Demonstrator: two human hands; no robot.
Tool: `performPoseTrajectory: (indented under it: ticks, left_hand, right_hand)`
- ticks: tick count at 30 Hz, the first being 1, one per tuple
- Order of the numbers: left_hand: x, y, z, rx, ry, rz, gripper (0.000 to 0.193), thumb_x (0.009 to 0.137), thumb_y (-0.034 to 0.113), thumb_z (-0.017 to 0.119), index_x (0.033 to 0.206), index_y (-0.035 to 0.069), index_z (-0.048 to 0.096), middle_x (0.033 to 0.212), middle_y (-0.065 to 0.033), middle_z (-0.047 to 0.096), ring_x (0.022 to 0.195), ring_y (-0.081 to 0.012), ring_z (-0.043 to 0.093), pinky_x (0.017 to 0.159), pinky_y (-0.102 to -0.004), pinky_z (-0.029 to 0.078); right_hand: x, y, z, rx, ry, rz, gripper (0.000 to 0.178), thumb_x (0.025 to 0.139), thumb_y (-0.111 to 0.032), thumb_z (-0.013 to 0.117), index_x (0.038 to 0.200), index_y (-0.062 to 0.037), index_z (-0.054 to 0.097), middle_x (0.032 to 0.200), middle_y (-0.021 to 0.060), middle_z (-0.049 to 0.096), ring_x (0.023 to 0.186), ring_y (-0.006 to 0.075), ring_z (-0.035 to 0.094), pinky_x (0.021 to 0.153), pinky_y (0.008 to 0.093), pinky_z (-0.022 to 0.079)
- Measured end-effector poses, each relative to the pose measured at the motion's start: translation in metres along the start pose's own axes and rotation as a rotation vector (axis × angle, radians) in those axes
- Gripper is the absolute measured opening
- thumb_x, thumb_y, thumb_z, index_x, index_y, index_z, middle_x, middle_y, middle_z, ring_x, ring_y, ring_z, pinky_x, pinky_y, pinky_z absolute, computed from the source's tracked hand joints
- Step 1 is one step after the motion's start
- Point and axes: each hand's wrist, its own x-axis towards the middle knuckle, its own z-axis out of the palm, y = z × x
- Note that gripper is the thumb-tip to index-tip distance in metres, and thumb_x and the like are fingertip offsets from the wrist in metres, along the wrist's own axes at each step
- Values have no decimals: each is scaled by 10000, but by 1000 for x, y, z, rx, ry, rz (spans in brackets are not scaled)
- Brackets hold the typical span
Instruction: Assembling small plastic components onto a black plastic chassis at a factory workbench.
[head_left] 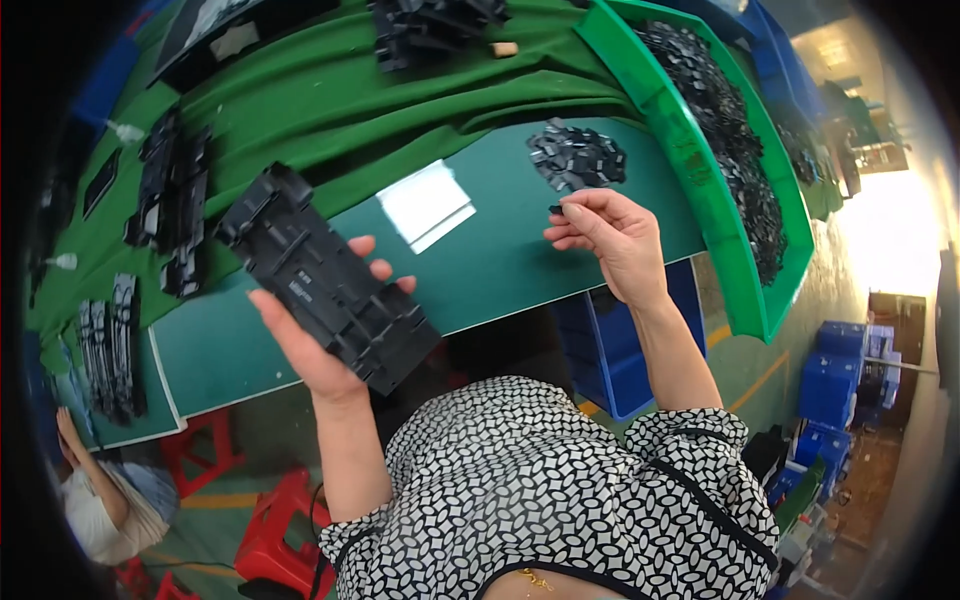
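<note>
My left hand (318,350) grips a long black plastic housing (318,275), tilted, with ribs and recesses facing up. Its fingers wrap round the far side and the thumb lies along the near edge. To the right, my right hand (618,238) pinches a small black piece (557,210) between thumb and fingertips; its exact kind is too small to make out. Just beyond that hand lies a pile of small black parts (577,155) on the green tabletop (500,262). A white sheet (426,206) rests between the two hands.
A green bin (715,180) full of small black parts stands at the right. More black housings (172,200) lie on green cloth (300,110) at the left, and others (435,30) at the back. A blue crate (610,350) is below the table. Another person (115,500) sits far left.
</note>
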Motion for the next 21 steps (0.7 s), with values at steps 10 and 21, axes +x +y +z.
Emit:
performPoseTrajectory:
  ticks: [10,21]
  left_hand:
    - [0,0,0,29,13,27,770,879,668,272,1342,56,332,1203,-211,505,979,-299,589,831,-535,497]
    - [1,1,1,-1,22,35,793,871,683,260,1324,38,354,1204,-221,506,968,-293,595,822,-514,512]
  right_hand:
    - [21,-2,48,-381,-129,-108,97,844,-16,612,925,38,619,860,74,646,762,117,634,677,230,517]
    - [65,6,82,-1058,-354,-754,86,802,-29,623,882,-8,600,846,105,569,755,265,580,644,336,475]
